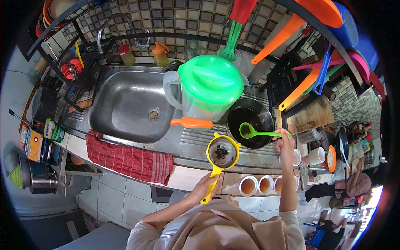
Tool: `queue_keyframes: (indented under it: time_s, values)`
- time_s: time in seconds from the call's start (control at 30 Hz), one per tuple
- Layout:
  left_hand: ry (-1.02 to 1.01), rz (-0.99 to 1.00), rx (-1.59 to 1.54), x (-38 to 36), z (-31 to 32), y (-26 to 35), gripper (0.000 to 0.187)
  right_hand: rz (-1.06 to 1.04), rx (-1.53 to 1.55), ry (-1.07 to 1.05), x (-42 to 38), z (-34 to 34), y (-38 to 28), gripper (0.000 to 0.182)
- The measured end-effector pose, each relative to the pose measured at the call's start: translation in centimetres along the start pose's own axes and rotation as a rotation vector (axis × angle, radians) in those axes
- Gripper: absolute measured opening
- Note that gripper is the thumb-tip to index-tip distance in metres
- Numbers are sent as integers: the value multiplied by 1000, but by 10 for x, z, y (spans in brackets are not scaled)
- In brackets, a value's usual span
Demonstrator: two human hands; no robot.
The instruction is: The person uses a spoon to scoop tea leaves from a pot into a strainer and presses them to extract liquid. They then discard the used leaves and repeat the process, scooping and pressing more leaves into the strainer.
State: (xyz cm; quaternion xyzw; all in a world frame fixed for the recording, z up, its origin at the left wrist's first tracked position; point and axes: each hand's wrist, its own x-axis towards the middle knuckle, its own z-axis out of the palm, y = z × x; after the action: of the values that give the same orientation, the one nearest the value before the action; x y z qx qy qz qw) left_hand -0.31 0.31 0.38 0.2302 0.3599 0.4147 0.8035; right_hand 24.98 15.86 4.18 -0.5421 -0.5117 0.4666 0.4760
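At the far left of the counter a small green carton (53, 130) stands beside an orange box (34, 144), and a metal pot (41, 180) sits lower down on a shelf. A red striped cloth (129, 160) hangs over the counter edge in front of the steel sink (125, 104), whose basin is dry around the drain; behind it on the ledge stand two small bottles, one with a red cap (126, 54), one with an orange cap (160, 53). To the right of the basin a clear jug with a green lid (206, 85) stands on the ribbed drainboard, with an orange handle (191, 122) lying at its foot. Just in front, the left hand (207, 185) is clamped around the handle of a yellow strainer (223, 153), held level above the counter edge with dark tea leaves in its mesh. Below it a row of cups (249, 186) filled with brown tea stands on the counter edge. Right of the strainer is a dark pot (250, 123); the right hand (284, 143) grips the end of a green ladle (250, 131) whose bowl is inside that pot. Further right, a white mug (316, 155) stands near a wooden board (310, 116), and coloured utensils hang on a rack above
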Motion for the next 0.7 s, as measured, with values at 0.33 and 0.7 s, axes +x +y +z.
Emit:
queue_keyframes:
  time_s: [0.33,0.7]
  values:
    - [-3,-2,2,-1,0,1,23,-70,51,39,-16,10,-38,26]
    - [-5,-2,10,0,-3,-4,25,-15,-82,-292,-43,38,-35,24]
